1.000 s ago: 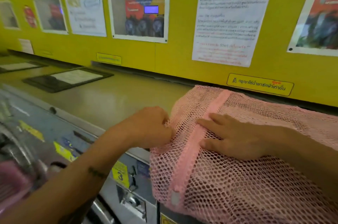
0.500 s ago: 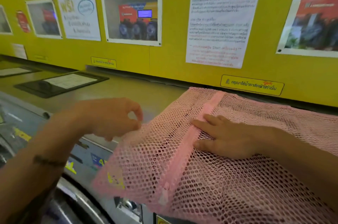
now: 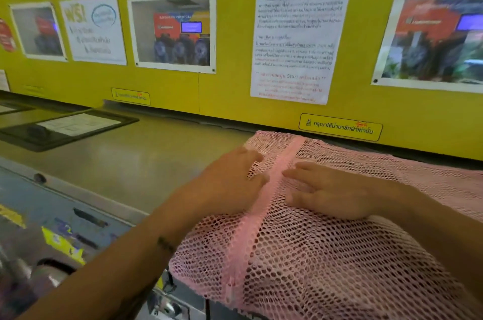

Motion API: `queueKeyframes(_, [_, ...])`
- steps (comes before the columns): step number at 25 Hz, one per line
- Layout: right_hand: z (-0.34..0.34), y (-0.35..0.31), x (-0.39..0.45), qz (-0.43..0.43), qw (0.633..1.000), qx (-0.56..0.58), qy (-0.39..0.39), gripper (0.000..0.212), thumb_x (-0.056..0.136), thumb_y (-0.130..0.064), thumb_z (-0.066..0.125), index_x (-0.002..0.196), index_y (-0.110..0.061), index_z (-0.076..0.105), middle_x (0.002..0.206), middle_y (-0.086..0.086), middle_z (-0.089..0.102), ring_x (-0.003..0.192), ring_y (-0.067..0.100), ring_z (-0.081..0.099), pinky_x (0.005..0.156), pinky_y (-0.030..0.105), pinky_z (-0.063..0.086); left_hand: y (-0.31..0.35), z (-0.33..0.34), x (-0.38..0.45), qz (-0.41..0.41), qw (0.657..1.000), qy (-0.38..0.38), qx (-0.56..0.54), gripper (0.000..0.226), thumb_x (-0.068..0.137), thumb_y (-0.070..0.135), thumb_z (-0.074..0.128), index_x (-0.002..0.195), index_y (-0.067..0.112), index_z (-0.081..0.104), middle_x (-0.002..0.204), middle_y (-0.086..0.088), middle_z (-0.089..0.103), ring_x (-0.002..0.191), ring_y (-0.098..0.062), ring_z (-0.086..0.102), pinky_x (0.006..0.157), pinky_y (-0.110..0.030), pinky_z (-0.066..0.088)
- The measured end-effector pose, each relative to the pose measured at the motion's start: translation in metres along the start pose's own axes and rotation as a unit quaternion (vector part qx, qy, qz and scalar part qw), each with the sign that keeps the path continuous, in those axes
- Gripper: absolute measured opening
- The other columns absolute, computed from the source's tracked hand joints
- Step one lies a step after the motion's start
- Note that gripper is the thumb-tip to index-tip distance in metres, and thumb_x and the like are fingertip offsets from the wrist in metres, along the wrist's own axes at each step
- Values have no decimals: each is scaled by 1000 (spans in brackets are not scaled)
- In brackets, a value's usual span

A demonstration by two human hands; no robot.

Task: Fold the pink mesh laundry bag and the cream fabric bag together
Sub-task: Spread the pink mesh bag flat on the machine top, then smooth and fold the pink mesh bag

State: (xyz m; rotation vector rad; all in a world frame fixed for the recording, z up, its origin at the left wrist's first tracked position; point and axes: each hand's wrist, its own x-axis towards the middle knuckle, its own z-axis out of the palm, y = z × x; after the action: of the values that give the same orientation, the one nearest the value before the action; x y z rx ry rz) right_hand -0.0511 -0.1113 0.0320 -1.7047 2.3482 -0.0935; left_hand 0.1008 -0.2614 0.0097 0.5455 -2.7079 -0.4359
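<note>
The pink mesh laundry bag (image 3: 326,254) lies spread on the top of a washing machine, its near edge hanging over the front. A pink zipper band (image 3: 264,212) runs from the far edge to the near edge. My left hand (image 3: 230,181) rests flat on the mesh just left of the band, fingers apart. Just right of the band, my right hand (image 3: 329,191) presses flat on the mesh. Neither hand grips anything. No cream fabric bag is visible.
The grey-green machine top (image 3: 125,160) stretches left, with a black-framed sheet (image 3: 70,126) lying on it. A yellow wall (image 3: 227,84) with posters and a yellow label (image 3: 339,127) stands right behind. The machine's control panel (image 3: 65,228) drops away at front left.
My left hand had pulled the bag's left flap out to the left, then came back and laid flat on the mesh beside the zipper band. My right hand stayed pressed in place.
</note>
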Motion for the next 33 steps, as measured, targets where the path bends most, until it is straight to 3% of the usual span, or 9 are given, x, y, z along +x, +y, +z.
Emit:
queueKeyframes(4, [-2, 27, -34, 26, 999, 33, 29, 82, 81, -75, 26, 154, -36, 17, 164, -12, 9, 144, -1, 6, 113, 26, 4, -18, 15, 9, 14, 995, -89, 44, 62, 89, 63, 32, 140, 30, 44, 141, 7, 47, 126, -12, 46, 109, -38, 37])
queueKeyframes(8, [3, 64, -84, 88, 993, 62, 43, 70, 90, -68, 30, 153, -38, 20, 163, -15, 11, 142, -2, 10, 111, 24, 7, -8, -1, 19, 18, 995, -87, 40, 48, 88, 57, 48, 131, 36, 51, 139, 14, 49, 122, -6, 47, 111, -30, 34])
queueKeyframes(14, [-18, 125, -168, 171, 972, 28, 161, 57, 91, -54, 54, 144, -44, 34, 153, -23, 29, 140, 1, 25, 116, 30, 21, 90, -11, 56, 156, 987, -24, 17, 30, 88, 51, 57, 118, 49, 51, 125, 26, 53, 109, 6, 52, 92, -24, 41])
queueKeyframes(19, [-68, 207, -265, 274, 924, -31, 265, 53, 90, -35, 63, 140, -28, 47, 146, -5, 44, 132, 14, 42, 111, 31, 30, 192, 8, 82, 262, 964, 1, -50, 17, 88, 40, 62, 103, 48, 61, 102, 30, 63, 96, 15, 56, 81, -16, 45])
queueKeyframes(22, [-81, 267, -319, 398, 887, -34, 233, 67, 89, -42, 64, 147, -27, 34, 151, 4, 40, 131, 24, 46, 107, 38, 39, 254, 31, 93, 291, 952, -14, -99, 20, 89, 30, 64, 103, 43, 65, 99, 24, 66, 99, 14, 55, 84, -16, 48])
queueKeyframes(25, [-61, 301, -342, 463, 876, -2, 135, 78, 87, -43, 64, 152, -28, 23, 148, 6, 44, 107, 18, 59, 82, 28, 51, 307, 57, 99, 309, 944, -37, -107, 19, 91, 29, 61, 101, 44, 64, 97, 24, 67, 96, 12, 59, 86, -19, 51])
queueKeyframes(29, [-38, 330, -341, 407, 901, 2, 151, 61, 86, -28, 61, 143, -30, 41, 140, -1, 54, 120, 23, 57, 93, 33, 50, 358, 90, 102, 301, 948, -64, -77, 20, 93, 34, 56, 110, 43, 63, 101, 24, 65, 92, 5, 61, 87, -25, 52])
queueKeyframes(31, [-48, 328, -335, 333, 916, -3, 225, 29, 84, -17, 59, 106, -35, 61, 105, -12, 63, 106, 20, 62, 79, 29, 48, 373, 101, 104, 296, 950, -71, -66, 25, 93, 35, 56, 116, 41, 61, 102, 24, 63, 92, 5, 60, 85, -24, 52])
queueKeyframes(33, [-61, 314, -322, 268, 917, 24, 296, 20, 84, -12, 57, 88, -31, 63, 91, -14, 63, 94, 18, 64, 75, 32, 49, 380, 110, 109, 283, 953, -71, -81, 35, 93, 35, 56, 127, 41, 54, 104, 24, 62, 92, 3, 60, 81, -20, 50])
